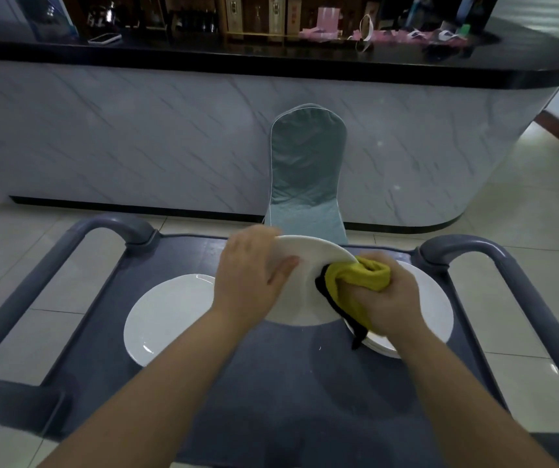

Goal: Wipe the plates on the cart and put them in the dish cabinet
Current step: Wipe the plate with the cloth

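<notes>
head | left hand (pixel 249 275) grips plate (pixel 300 295) | right hand (pixel 387 304) presses cloth (pixel 359 282)

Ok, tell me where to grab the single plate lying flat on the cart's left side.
I'd take the plate by its near-left rim, coming in low from the left. It lies flat on the cart, so only the thin rim offers a pinch, and its right edge is hidden behind the left hand.
</notes>
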The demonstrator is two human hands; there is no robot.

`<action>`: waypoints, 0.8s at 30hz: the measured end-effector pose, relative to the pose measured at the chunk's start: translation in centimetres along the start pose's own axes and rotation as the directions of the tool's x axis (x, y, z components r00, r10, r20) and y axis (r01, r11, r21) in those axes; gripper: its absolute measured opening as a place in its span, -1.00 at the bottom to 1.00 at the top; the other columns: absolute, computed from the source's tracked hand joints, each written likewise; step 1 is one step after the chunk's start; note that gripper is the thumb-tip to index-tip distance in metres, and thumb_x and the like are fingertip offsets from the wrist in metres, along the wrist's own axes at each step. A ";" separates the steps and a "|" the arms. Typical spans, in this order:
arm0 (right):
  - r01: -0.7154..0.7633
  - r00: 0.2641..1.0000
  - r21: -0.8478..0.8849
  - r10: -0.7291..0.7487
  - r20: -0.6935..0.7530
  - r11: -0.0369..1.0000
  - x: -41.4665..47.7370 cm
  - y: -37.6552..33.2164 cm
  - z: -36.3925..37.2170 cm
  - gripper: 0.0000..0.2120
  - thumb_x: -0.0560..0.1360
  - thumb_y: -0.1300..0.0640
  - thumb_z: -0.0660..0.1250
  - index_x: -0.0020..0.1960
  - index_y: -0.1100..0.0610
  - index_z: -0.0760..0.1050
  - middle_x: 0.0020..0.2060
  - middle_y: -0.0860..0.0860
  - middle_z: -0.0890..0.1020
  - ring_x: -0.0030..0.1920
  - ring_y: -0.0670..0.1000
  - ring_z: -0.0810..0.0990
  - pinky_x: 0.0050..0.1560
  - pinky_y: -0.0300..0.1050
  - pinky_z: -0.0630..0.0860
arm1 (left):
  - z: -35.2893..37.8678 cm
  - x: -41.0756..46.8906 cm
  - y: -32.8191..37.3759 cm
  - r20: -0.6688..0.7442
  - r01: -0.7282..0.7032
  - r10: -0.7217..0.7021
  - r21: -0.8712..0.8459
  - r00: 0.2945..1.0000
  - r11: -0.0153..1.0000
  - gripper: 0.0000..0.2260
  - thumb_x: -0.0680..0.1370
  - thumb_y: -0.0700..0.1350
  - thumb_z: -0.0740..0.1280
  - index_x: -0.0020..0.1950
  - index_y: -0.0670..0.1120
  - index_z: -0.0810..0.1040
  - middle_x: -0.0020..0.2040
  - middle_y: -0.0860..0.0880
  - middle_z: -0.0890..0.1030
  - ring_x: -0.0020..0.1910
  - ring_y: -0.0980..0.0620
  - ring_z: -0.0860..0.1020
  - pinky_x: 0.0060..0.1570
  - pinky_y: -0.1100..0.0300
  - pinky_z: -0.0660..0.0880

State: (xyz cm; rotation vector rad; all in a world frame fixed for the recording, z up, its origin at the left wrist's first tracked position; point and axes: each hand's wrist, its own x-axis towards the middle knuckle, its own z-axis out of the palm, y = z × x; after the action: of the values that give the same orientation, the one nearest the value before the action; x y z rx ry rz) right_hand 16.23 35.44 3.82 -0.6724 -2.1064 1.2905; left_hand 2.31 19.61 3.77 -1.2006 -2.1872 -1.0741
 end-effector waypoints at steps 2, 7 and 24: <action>0.260 0.965 -0.204 -0.258 0.038 0.944 1.7 -2.2 -0.8 -0.86 0.32 0.06 0.53 -0.18 0.06 0.61 -0.34 -0.07 0.61 -0.29 -0.04 0.55 -0.21 -0.16 0.48 | -0.4 2.2 2.0 0.026 -0.275 0.274 0.142 0.961 0.951 -0.80 0.56 0.00 0.36 0.01 -0.13 0.60 -0.06 -0.06 0.61 -0.11 -0.09 0.51 -0.14 0.06 0.44; 0.495 0.868 -0.273 -0.488 0.098 0.825 3.6 -6.3 -2.8 -0.82 0.37 -0.12 0.41 -0.16 -0.02 0.59 -0.35 -0.24 0.50 -0.30 -0.11 0.47 -0.22 -0.33 0.38 | -1.7 6.1 3.7 -0.119 -0.312 0.325 0.113 0.938 0.943 -0.85 0.54 -0.04 0.40 -0.14 -0.09 0.64 -0.23 0.01 0.64 -0.27 -0.06 0.58 -0.38 0.05 0.45; 0.496 0.856 -0.259 -0.517 -0.017 0.829 2.9 0.2 1.1 -0.91 0.41 0.14 0.51 -0.15 0.08 0.60 -0.25 -0.10 0.62 -0.24 -0.07 0.54 -0.19 -0.25 0.44 | -1.3 -3.0 -3.2 0.565 0.766 -0.806 -0.593 0.176 -0.249 -0.79 0.60 0.02 0.30 0.06 -0.11 0.55 0.06 -0.13 0.61 0.08 -0.09 0.57 0.03 0.05 0.55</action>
State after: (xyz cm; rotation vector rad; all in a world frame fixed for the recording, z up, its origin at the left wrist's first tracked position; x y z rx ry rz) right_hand 13.44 36.83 3.87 -0.2218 -2.1881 0.6994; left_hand 1.29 16.01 1.16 0.5961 -2.2689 -2.9298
